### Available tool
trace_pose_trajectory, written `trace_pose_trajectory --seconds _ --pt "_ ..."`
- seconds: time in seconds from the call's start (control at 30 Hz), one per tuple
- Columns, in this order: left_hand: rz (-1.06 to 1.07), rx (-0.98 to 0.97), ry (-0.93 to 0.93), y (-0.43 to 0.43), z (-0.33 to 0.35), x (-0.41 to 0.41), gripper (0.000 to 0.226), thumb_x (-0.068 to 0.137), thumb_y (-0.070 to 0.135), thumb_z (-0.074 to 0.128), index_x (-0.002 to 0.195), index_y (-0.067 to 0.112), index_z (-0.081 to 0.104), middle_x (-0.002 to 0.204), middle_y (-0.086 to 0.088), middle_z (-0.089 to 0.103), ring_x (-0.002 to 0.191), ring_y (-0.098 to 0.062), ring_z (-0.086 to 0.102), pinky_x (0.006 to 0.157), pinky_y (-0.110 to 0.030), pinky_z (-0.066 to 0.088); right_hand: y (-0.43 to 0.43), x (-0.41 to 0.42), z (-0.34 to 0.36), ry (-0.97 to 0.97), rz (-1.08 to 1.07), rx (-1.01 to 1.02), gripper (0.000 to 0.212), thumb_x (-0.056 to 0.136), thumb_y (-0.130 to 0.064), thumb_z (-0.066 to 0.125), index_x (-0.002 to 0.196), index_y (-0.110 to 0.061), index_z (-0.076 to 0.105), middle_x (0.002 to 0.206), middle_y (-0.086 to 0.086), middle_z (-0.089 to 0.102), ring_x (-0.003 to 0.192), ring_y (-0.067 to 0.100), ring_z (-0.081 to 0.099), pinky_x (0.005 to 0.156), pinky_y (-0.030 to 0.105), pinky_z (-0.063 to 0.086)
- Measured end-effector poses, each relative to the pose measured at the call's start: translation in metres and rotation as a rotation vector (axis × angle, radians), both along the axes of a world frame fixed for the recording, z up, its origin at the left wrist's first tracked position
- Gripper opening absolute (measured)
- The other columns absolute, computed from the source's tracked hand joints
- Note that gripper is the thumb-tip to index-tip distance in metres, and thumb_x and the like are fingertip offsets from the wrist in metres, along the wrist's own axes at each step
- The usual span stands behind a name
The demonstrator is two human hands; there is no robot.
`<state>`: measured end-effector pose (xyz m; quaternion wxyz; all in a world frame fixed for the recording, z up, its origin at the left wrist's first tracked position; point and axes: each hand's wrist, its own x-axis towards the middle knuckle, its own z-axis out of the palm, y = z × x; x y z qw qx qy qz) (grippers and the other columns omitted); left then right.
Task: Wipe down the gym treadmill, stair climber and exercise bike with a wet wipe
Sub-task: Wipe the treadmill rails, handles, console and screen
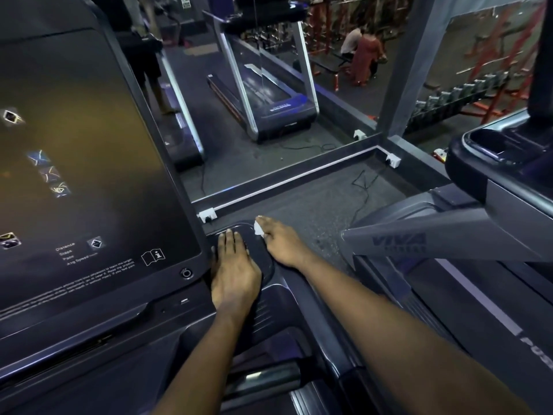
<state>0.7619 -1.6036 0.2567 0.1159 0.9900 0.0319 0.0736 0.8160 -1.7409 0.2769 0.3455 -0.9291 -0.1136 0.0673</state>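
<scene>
Your left hand (235, 277) lay flat, fingers straight, on the oval tray (264, 262) of the treadmill (167, 339), just right of its console screen (89, 175). Your right hand (281, 241) pinched the white wet wipe (258, 228) at the tray's far rim (only a crumpled corner showed past your fingers).

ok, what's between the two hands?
Only bare dark oval plastic tray, between the flat left hand and the right hand pinching the crumpled white wet wipe. Head view.

Small crumpled white wet wipe (258, 228) (only a corner showing) at far rim of round tray (258, 257), right of dark treadmill console (89, 175).
</scene>
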Motion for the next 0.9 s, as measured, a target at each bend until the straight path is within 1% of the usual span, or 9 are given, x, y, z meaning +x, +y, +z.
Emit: trace_pose_trajectory --seconds 0.13,0.23,0.3,0.4,0.53,0.63,0.77,0.87,0.9 --pt "0.006 -0.007 0.008 -0.001 0.0 -0.001 0.057 0.102 0.022 0.031 0.157 0.006 0.032 0.166 -0.01 0.027 0.155 -0.022 0.017 0.127 -0.042 0.012 -0.021 -0.07 -0.016 -0.096 -0.058 0.024 0.058 0.1 0.001 0.041 0.157 -0.007 0.032 0.167 0.007 0.022 0.155 0.019 0.018 0.125 0.024 0.012" --pt "0.002 0.003 0.009 -0.001 0.001 -0.002 0.058 0.101 0.021 0.031 0.157 0.005 0.031 0.165 -0.01 0.027 0.155 -0.023 0.018 0.127 -0.042 0.013 -0.026 -0.127 -0.027 -0.18 -0.069 -0.044 0.06 0.1 -0.005 0.04 0.159 -0.012 0.03 0.168 -0.003 0.019 0.156 0.013 0.011 0.125 0.023 0.01" --pt "-0.001 0.009 0.012 -0.002 0.002 -0.003 0.058 0.101 0.021 0.03 0.157 0.005 0.03 0.166 -0.01 0.026 0.155 -0.023 0.017 0.126 -0.042 0.013 -0.024 -0.137 -0.031 -0.196 -0.069 -0.094 0.061 0.1 -0.008 0.037 0.16 -0.013 0.028 0.168 -0.004 0.017 0.156 0.013 0.009 0.124 0.02 0.004" --pt "0.0 0.013 0.023 -0.001 0.004 -0.003 0.057 0.102 0.021 0.029 0.158 0.005 0.028 0.166 -0.01 0.025 0.156 -0.023 0.015 0.127 -0.042 0.012 -0.02 -0.109 -0.029 -0.14 -0.065 -0.079 0.06 0.101 -0.005 0.039 0.159 -0.012 0.029 0.168 -0.001 0.019 0.156 0.016 0.01 0.121 0.016 -0.001" --pt "-0.007 0.031 0.034 -0.003 0.005 -0.004 0.058 0.103 0.021 0.028 0.158 0.006 0.027 0.167 -0.01 0.024 0.156 -0.022 0.014 0.127 -0.042 0.011 -0.007 -0.029 -0.022 -0.061 0.038 -0.097 0.059 0.101 -0.002 0.04 0.159 -0.009 0.028 0.167 0.004 0.022 0.156 0.021 0.016 0.126 0.028 0.011" --pt "-0.002 0.032 0.021 -0.002 0.004 -0.004 0.059 0.101 0.021 0.027 0.158 0.006 0.027 0.166 -0.01 0.024 0.156 -0.022 0.014 0.127 -0.041 0.011 0.009 0.028 -0.013 0.053 0.088 -0.068 0.051 0.104 -0.007 0.039 0.155 -0.013 0.038 0.163 0.006 0.034 0.151 0.022 0.031 0.121 0.025 0.016" --pt "0.0 0.023 0.008 -0.001 0.002 -0.002 0.059 0.101 0.022 0.025 0.159 0.006 0.026 0.167 -0.009 0.023 0.156 -0.02 0.012 0.128 -0.04 0.009 0.021 0.08 -0.001 0.302 0.153 0.104 0.035 0.103 -0.012 0.049 0.134 -0.009 0.064 0.144 0.01 0.058 0.137 0.023 0.051 0.119 0.037 0.033" --pt "0.001 0.016 0.0 0.0 -0.002 -0.001 0.06 0.102 0.022 0.023 0.16 0.008 0.023 0.168 -0.006 0.018 0.157 -0.017 0.008 0.128 -0.039 0.006 0.043 0.105 0.007 0.353 0.282 -0.04 0.031 0.098 -0.028 0.058 0.118 -0.012 0.075 0.131 0.005 0.069 0.121 0.018 0.062 0.11 0.036 0.045" --pt "0.002 0.013 -0.001 0.0 -0.003 0.0 0.06 0.102 0.022 0.023 0.16 0.008 0.022 0.169 -0.006 0.017 0.157 -0.016 0.007 0.128 -0.038 0.005 0.055 0.11 0.009 0.36 0.317 -0.085 0.027 0.097 -0.029 0.059 0.105 -0.01 0.076 0.12 0.004 0.072 0.111 0.018 0.065 0.105 0.035 0.048"
